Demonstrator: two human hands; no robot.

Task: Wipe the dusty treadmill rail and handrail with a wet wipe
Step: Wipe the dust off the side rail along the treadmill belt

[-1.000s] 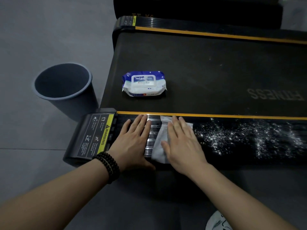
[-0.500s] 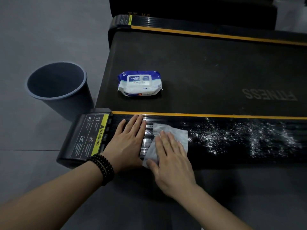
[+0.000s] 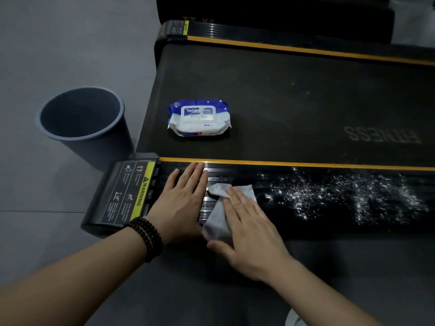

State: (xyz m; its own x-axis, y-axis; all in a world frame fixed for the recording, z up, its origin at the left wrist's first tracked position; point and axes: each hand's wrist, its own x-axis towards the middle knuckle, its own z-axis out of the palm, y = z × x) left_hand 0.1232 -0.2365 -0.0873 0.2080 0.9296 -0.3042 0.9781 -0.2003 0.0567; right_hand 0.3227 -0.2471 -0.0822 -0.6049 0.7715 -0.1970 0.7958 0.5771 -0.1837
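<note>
The near treadmill rail (image 3: 329, 215) is black and ribbed, with white dust speckled over its right part. A white wet wipe (image 3: 217, 217) lies crumpled on the rail's left part. My right hand (image 3: 247, 229) presses flat on the wipe, fingers spread, thumb at the rail's near edge. My left hand (image 3: 181, 203) rests flat on the rail just left of the wipe, holding nothing; a dark bead bracelet circles its wrist. No handrail is in view.
A blue-and-white wet wipe pack (image 3: 199, 117) lies on the treadmill belt (image 3: 294, 102). A grey bin (image 3: 82, 118) stands on the floor to the left of the treadmill. A yellow warning label (image 3: 141, 191) marks the rail's end cap. The far rail (image 3: 306, 47) runs behind.
My right hand has slid toward me across the rail, dragging the wipe, which has bunched up at its far end. My left hand has stayed in place.
</note>
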